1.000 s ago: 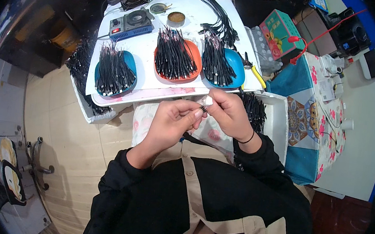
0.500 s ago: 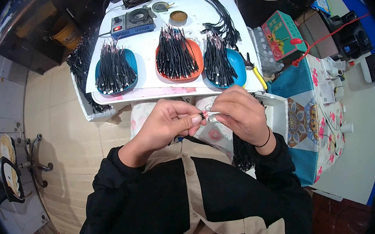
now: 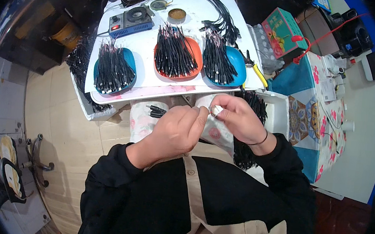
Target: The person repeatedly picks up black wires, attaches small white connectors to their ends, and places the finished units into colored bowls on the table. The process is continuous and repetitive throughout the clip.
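My left hand [image 3: 176, 127] is closed around a few short black cables [image 3: 156, 111], whose plug ends stick out past its outer side. With the back of this hand turned up, the cables' other ends are hidden. My right hand [image 3: 240, 122] pinches close to the left fingertips; what it grips, if anything, is too small to make out. White wrapping [image 3: 216, 111] covers a fingertip of that hand. Both hands are above my lap, just in front of the table edge. Beyond them, black cables fill a left blue tray [image 3: 134, 62], an orange tray [image 3: 196, 48] and a right blue tray [image 3: 238, 63].
On the white table [image 3: 143, 79] stand a blue heating device [image 3: 131, 26], a round tin [image 3: 177, 15] and yellow-handled cutters [image 3: 259, 74]. More cables lie in white foam boxes [image 3: 278, 112] under the table. A patterned cloth [image 3: 305, 110] hangs at the right.
My left hand has rolled over, so its back faces up and the plug ends now point left. The right hand has shifted slightly down, its fingers still close to the left's.
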{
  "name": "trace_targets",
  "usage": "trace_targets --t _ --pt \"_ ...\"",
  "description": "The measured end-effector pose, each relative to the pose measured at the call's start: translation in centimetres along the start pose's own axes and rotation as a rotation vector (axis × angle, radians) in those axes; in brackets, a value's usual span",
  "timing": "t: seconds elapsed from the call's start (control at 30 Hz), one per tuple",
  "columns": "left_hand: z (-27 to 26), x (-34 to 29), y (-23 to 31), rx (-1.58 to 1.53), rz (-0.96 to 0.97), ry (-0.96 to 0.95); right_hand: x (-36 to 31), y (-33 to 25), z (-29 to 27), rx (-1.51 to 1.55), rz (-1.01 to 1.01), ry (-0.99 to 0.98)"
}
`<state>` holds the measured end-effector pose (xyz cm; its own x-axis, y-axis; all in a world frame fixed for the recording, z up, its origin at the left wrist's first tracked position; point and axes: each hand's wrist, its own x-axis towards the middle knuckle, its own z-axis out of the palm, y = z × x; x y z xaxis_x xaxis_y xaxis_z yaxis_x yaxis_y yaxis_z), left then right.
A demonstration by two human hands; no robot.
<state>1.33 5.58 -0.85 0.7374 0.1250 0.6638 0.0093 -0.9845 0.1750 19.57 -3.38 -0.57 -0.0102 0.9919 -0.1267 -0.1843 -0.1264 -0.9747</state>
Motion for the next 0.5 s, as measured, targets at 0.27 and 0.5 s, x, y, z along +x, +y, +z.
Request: trace_targets --t 0.27,0.5 --pt "0.1 -0.6 0.5 -0.57 -0.456 0.089 -2.1 -1.6 0.5 -0.852 -0.365 0.232" --pt "-0.2 -0.6 0.6 -0.816 -0.654 0.017 -0.8 -1.5 0.9 -1.297 -0.799 0.19"
